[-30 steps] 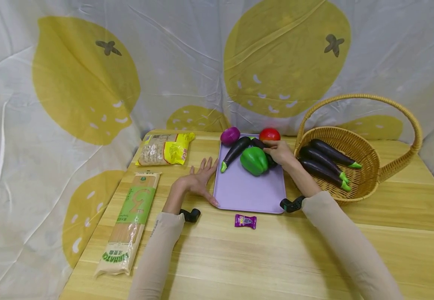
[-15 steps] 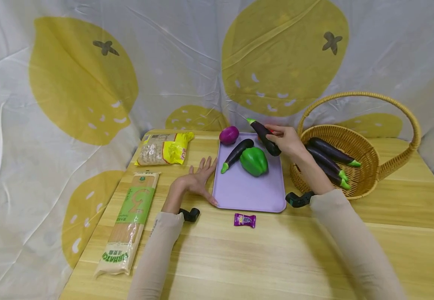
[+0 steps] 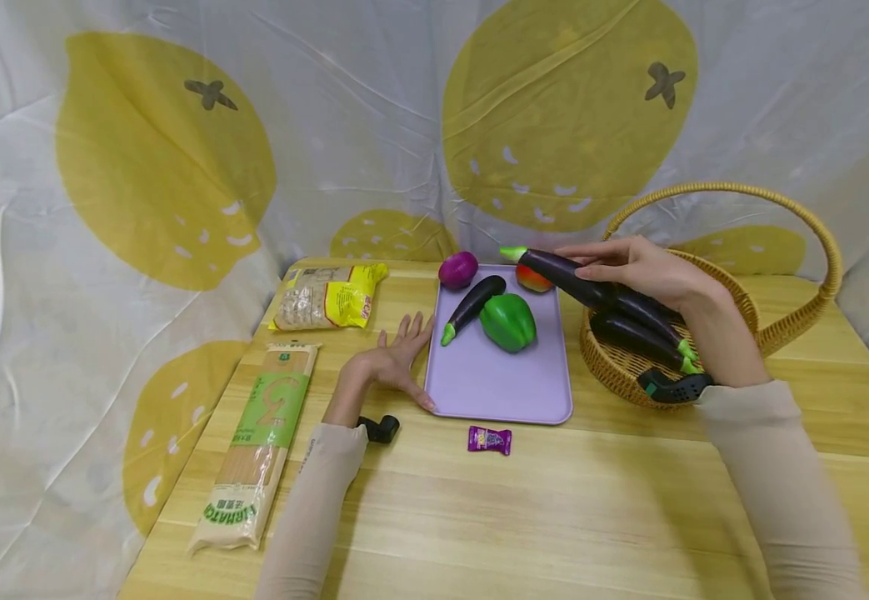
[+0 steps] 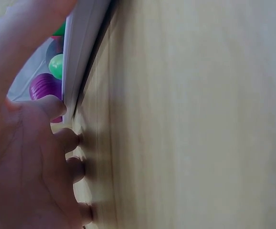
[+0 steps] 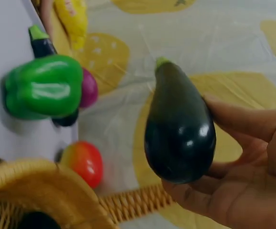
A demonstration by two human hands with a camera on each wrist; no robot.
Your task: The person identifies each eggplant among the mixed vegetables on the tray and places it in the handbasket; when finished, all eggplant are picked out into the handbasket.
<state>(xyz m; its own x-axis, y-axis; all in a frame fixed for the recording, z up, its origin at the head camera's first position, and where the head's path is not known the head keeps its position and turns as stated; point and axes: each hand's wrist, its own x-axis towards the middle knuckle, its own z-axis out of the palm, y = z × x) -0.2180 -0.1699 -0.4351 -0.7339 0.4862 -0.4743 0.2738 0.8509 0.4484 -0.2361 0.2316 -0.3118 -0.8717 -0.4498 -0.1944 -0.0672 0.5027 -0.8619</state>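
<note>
My right hand [image 3: 659, 267] grips an eggplant [image 3: 565, 277] by its thick end, over the left rim of the wicker basket [image 3: 801, 329]; its green stem points left. In the right wrist view, thumb and fingers hold the eggplant [image 5: 178, 126] from one side. Several more eggplants [image 3: 632, 337] lie in the basket, partly hidden by this hand. With fingers spread, my left hand [image 3: 389, 367] rests at the left edge of the lilac tray [image 3: 497, 392]. On the tray are a green bell pepper [image 3: 509, 322], another eggplant [image 3: 475, 302] and, at the back, a red-yellow round fruit [image 3: 533, 279].
A purple onion [image 3: 457, 270] sits at the tray's back left corner. Left of the tray lie a yellow-ended food bag [image 3: 329, 297] and a pack of spaghetti [image 3: 262, 442]. A purple wrapped candy [image 3: 490, 440] lies before the tray. The basket's tall handle [image 3: 719, 188] arches up.
My right hand has lifted an eggplant off the tray and carried it right to the basket. The red-yellow fruit now shows more. My left hand has stayed in place.
</note>
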